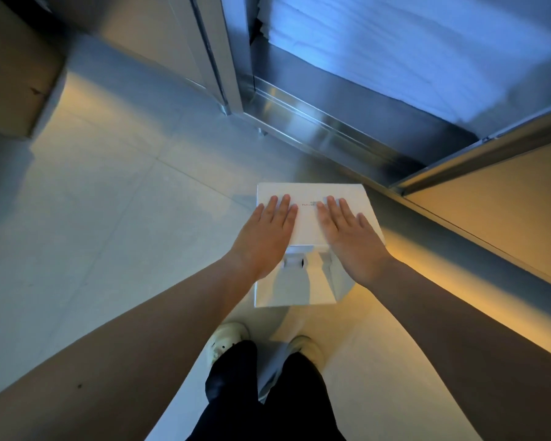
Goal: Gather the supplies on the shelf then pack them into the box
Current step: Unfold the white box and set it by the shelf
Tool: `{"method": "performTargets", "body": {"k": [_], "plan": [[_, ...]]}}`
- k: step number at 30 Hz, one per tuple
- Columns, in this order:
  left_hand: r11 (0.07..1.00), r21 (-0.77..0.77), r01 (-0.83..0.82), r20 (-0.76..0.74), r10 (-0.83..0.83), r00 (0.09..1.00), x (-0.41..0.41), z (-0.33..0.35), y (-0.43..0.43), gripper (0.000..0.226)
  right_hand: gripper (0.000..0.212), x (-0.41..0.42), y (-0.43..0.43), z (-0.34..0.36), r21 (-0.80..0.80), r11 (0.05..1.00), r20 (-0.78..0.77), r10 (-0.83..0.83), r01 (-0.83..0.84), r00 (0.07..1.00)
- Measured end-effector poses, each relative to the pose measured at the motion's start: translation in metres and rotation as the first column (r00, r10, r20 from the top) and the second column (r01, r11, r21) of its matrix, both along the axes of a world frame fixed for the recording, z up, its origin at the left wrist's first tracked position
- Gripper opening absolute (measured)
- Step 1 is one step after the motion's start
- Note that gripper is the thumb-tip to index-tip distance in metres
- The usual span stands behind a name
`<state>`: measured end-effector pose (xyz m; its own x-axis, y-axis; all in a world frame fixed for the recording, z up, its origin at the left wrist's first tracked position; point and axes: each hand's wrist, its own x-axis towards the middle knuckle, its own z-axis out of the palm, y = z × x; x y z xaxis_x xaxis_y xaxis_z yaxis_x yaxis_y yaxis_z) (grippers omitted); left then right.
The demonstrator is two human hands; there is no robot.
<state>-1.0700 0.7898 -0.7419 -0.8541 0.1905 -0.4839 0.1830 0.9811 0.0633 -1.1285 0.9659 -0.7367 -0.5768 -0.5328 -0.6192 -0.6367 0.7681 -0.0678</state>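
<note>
A white cardboard box (pixel 309 224) stands on the floor in front of my feet, its lid flap lying flat on top with small printed text near the far edge. My left hand (pixel 266 232) presses flat on the left half of the lid, fingers straight. My right hand (pixel 350 235) presses flat on the right half, fingers straight too. The box's contents are hidden under the lid. A stack of white folded linen (pixel 411 49) lies on the metal shelf at the upper right.
A stainless steel cabinet (pixel 341 122) with an open door (pixel 490 202) stands just behind and right of the box. Another metal cabinet (pixel 159 43) is at the back left. A brown cardboard box (pixel 10 78) sits at the far left. Pale tiled floor (pixel 93 218) spreads left.
</note>
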Motion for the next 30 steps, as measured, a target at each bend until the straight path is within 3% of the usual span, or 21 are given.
{"method": "performTargets", "body": {"k": [4, 9, 11, 14, 19, 25, 30], "plan": [[0.998, 0.059, 0.03, 0.085, -0.035, 0.996, 0.024, 0.061, -0.019, 0.064, 0.082, 0.018, -0.009, 0.06, -0.054, 0.993, 0.067, 0.106, -0.103, 0.992], [0.978, 0.161, 0.13, 0.052, -0.14, 0.989, 0.06, 0.177, -0.06, 0.085, 0.094, 0.035, -0.018, 0.165, -0.211, 0.916, -0.017, 0.345, -0.341, 0.938], [0.966, 0.192, 0.171, 0.014, -0.177, 0.984, 0.069, 0.23, -0.079, 0.091, 0.099, 0.036, -0.023, 0.214, -0.266, 0.852, -0.131, 0.432, -0.452, 0.892], [0.948, 0.189, 0.256, -0.049, -0.251, 0.967, 0.08, 0.306, -0.105, 0.097, 0.086, 0.037, -0.036, 0.288, -0.36, 0.717, -0.341, 0.495, -0.597, 0.799], [0.905, 0.202, 0.375, -0.209, -0.334, 0.919, 0.098, 0.422, -0.138, 0.096, 0.076, 0.034, -0.052, 0.397, -0.436, 0.508, -0.494, 0.555, -0.743, 0.669], [0.951, 0.033, 0.308, -0.204, -0.295, 0.933, 0.14, 0.52, -0.137, 0.083, 0.048, 0.038, -0.067, 0.498, -0.324, 0.304, -0.666, 0.598, -0.896, 0.445], [0.98, -0.046, 0.196, -0.247, -0.201, 0.948, 0.18, 0.596, -0.13, 0.084, 0.058, 0.045, -0.08, 0.569, -0.21, 0.161, -0.714, 0.648, -0.964, 0.264]]}}
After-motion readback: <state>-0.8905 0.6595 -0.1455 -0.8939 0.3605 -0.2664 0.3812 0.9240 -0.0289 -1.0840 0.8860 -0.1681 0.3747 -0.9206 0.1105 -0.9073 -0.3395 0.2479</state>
